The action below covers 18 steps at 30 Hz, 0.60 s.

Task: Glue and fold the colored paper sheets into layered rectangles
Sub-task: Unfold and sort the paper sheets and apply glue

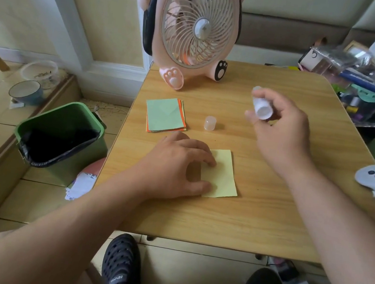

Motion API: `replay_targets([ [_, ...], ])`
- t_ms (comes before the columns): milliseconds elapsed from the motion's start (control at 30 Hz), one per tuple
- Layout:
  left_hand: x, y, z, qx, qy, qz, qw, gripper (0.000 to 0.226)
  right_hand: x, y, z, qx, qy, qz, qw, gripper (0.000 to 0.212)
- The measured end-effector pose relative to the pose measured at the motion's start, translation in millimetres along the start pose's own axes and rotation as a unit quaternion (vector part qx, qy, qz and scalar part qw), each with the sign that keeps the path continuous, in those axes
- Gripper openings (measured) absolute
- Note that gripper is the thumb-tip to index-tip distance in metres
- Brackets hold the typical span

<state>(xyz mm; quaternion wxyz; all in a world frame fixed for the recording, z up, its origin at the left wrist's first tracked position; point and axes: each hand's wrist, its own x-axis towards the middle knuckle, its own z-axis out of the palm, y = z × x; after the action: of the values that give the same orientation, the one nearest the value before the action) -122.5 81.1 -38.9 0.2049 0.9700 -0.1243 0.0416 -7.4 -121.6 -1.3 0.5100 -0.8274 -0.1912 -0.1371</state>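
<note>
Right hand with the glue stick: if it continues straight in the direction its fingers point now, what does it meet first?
The right hand holds the glue stick above the table, pointing up-left. Probably the pink fan comes first, though depth is unclear. The cap lies lower, likely below that line.

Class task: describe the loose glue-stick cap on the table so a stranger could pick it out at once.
Start at the pink fan standing at the wooden table's far edge. Nearer the person lies a stack of colored paper; just right of it stands the cap, the only small translucent cylinder there.
</note>
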Motion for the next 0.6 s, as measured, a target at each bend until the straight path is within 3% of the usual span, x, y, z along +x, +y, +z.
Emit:
replay_targets([
  [100, 1, -2, -1, 0.003, -0.004, -0.001, 1.0, 0.059, -13, -11, -12, 0.167, -0.013, 0.05, 0.985, 0.006],
  [200, 1, -4, 0, 0.009, -0.009, -0.003, 1.0, 0.059, -27, -16, -16, 0.272, -0.039, 0.133, 0.952, 0.025],
  [300, 1, -3, -1, 0.012, -0.01, 0.003, 1.0, 0.055, -35, -21, -13, 0.295, -0.016, 0.185, 0.937, 0.036],
  [433, -7, 2, -1, 0.017, -0.012, 0.005, 1.0, 0.053, -35, -24, -13, 0.308, 0.026, 0.256, 0.916, 0.035],
  [600, -11, 3, 1, 0.019, 0.01, -0.04, 0.999, 0.062, -37, -25, -4, 0.295, -0.073, 0.214, 0.928, 0.021],
])
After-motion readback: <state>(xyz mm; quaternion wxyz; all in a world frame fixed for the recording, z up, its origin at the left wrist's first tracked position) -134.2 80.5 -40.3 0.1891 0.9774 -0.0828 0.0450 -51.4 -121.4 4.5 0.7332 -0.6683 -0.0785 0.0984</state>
